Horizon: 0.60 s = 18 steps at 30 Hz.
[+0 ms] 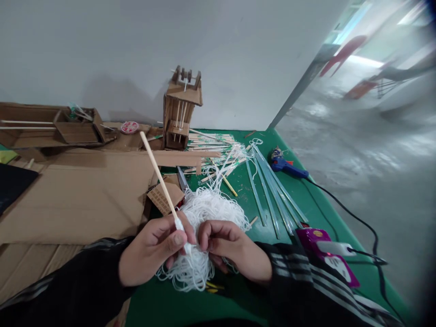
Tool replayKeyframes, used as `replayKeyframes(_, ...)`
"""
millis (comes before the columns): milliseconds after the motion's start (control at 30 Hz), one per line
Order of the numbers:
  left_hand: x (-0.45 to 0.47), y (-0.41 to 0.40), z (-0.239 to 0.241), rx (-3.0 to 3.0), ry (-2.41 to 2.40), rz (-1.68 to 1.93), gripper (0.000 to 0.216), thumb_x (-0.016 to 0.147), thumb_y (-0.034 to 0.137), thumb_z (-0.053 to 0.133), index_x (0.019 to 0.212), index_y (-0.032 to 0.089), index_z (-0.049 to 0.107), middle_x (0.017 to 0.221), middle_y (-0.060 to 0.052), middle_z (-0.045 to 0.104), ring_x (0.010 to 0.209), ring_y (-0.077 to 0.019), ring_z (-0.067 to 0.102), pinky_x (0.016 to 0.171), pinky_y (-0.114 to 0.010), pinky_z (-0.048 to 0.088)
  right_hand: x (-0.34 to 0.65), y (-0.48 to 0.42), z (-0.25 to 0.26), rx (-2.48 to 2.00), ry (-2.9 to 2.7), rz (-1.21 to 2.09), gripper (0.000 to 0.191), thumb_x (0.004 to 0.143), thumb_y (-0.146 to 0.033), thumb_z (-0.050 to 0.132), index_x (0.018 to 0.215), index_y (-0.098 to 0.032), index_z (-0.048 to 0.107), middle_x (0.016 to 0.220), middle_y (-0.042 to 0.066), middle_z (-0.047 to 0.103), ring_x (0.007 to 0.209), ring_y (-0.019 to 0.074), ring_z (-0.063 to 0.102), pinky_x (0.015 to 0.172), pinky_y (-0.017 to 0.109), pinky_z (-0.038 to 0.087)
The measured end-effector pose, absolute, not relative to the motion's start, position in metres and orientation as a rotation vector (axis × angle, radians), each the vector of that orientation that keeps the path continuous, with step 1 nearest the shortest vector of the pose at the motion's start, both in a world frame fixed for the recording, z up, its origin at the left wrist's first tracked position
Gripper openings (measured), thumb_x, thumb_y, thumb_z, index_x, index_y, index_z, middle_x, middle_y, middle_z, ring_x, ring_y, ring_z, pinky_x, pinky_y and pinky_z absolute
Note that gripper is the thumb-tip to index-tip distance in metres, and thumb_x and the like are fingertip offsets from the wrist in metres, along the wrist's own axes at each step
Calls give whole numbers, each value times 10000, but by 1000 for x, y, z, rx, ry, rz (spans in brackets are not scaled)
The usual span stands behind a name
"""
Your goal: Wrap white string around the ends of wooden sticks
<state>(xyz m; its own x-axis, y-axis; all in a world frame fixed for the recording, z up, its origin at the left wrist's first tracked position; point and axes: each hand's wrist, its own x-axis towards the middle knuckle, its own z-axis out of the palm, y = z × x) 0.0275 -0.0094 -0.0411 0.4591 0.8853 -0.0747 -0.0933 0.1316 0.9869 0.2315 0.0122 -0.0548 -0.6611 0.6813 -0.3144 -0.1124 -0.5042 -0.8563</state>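
Observation:
My left hand point(160, 245) is closed around a wooden stick point(159, 175) that points up and away to the left. White string is wound around the stick's lower end, between the thumb and fingers. Close beside it, my right hand point(228, 240) is closed in a pinch by the wrapped end, its fingertips pressed together; a strand of white string seems to run into them. Beneath both hands lies a loose heap of white string point(218, 206). Part of the heap is hidden behind the hands.
Cardboard sheets point(78, 195) cover the left side of the green table point(235, 181). A cardboard tower point(177, 109) stands by the wall. Bundled sticks point(207, 141), clear glue sticks point(275, 195) and a blue glue gun point(289, 168) lie right of it. A purple package point(313, 240) is near my right sleeve.

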Motion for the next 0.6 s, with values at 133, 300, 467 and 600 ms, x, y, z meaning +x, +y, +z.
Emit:
replayKeyframes(133, 30, -11, -40, 1301, 905, 856, 347, 920, 459, 536, 841, 133, 627, 827, 4, 481, 423, -3, 445, 397, -149, 364, 233, 12, -56, -847, -1153, 2167, 186, 798, -298, 660, 710, -152, 584, 545, -69, 459, 372, 38, 351, 371, 178, 246)
replayKeyframes(300, 31, -16, -42, 1439, 1023, 925, 256, 942, 378, 523, 874, 157, 631, 906, -15, 505, 444, -15, 518, 443, -171, 443, 236, 14, -58, -758, -1168, 2173, 204, 786, -311, 679, 705, -144, 594, 583, -54, 466, 398, 43, 375, 388, 186, 266)
replayKeyframes(467, 31, -14, -38, 1460, 968, 974, 277, 967, 389, 469, 890, 165, 612, 841, 1, 505, 468, -30, 509, 476, -179, 463, 235, 14, -63, -795, -1111, 2167, 105, 750, -207, 649, 685, -145, 595, 566, -58, 475, 383, 40, 370, 377, 182, 247)
replayKeyframes(600, 29, -12, -35, 1489, 923, 960, 246, 961, 362, 495, 895, 168, 632, 849, -4, 493, 526, -45, 499, 501, -178, 454, 234, 14, -63, -797, -1088, 2168, 77, 736, -181, 629, 675, -146, 597, 567, -57, 483, 386, 42, 371, 385, 185, 261)
